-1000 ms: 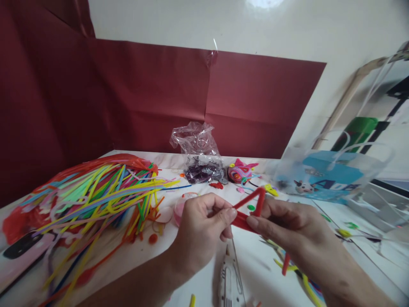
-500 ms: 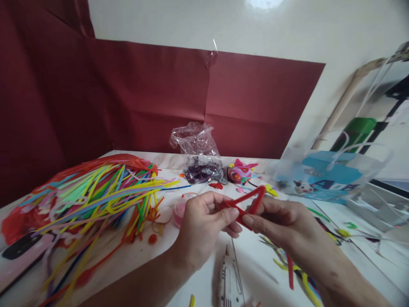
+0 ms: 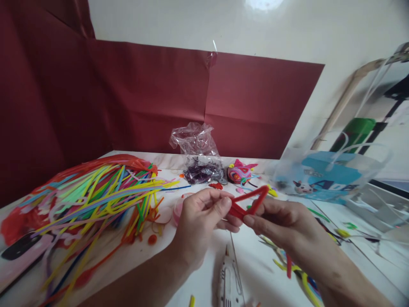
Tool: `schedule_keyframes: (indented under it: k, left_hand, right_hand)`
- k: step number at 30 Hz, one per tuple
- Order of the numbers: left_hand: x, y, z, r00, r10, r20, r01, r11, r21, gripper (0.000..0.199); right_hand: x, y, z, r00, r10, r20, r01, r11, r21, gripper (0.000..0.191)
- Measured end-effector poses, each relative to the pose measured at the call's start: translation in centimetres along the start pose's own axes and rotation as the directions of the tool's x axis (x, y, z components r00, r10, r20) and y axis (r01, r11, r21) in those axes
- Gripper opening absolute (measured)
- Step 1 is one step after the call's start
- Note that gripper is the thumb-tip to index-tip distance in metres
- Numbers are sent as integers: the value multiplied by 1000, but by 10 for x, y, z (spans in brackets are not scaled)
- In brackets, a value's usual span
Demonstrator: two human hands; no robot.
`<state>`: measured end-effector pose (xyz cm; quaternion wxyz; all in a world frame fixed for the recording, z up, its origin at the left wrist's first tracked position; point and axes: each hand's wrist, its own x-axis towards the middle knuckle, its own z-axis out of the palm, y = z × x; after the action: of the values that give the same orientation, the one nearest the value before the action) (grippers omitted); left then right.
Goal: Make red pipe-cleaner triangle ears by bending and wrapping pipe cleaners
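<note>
A red pipe cleaner (image 3: 259,199), bent into a triangle, is held in the air above the table. My left hand (image 3: 204,217) pinches its left corner between thumb and fingers. On the lower right side, my right hand (image 3: 284,224) grips it with thumb and forefinger. The red tail (image 3: 289,266) hangs down below my right hand. Under both hands lies a white glue gun (image 3: 228,277), its tip pointing away from me. A pink round container (image 3: 177,209) is partly hidden behind my left hand.
A heap of colourful pipe cleaners (image 3: 111,200) covers the left side, beside a pink phone-like object (image 3: 25,260). At the back stand a clear plastic bag (image 3: 198,145) and a pink craft figure (image 3: 241,171). On the right is a printed transparent bag (image 3: 332,175).
The fingers of my left hand have shifted slightly on the triangle's left corner. The triangle has moved a little to the right, and its red tail has drawn up slightly.
</note>
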<state>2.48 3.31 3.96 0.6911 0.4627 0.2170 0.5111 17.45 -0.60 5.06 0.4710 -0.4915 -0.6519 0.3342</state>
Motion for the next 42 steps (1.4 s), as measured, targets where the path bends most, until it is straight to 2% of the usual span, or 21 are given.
schedule_keyframes:
  k: [7,11,19,24,29,36,42]
  left_hand:
    - [0,-1,-1,1000,-2,-14,3,999,45,10]
    - [0,-2,-1,1000,-11,-23,11,1000,28,8]
    - [1,-3,-1,999,-32,11,32,998,-50,8]
    - [0,-2,-1,1000,-26,-1,26,999,-42,7]
    - [1,-1,-2,998,-52,-19,52,999,-4,10]
    - [4,1,-4,996,-76,-35,72,991,-109,16]
    - [4,-2,-4,1000,-8,-9,8,1000,-25,14]
  right_hand:
    - [0,-2,1,1000,8,14,-9,1000,25,29]
    - [0,-3,2,1000,23,-20,-23,1000,0,31]
    - [-1,-2,4,997,-21,-69,24,999,39,29]
    - [-1,-3,5,997,-69,-31,71,996,49,27]
    - [-2,-2,8,999,-18,-51,22,997,76,30]
    - [2,2,3,986,76,-146,-64,994,86,33]
    - [5,1,4,983,100,-156,-79,987,141,33]
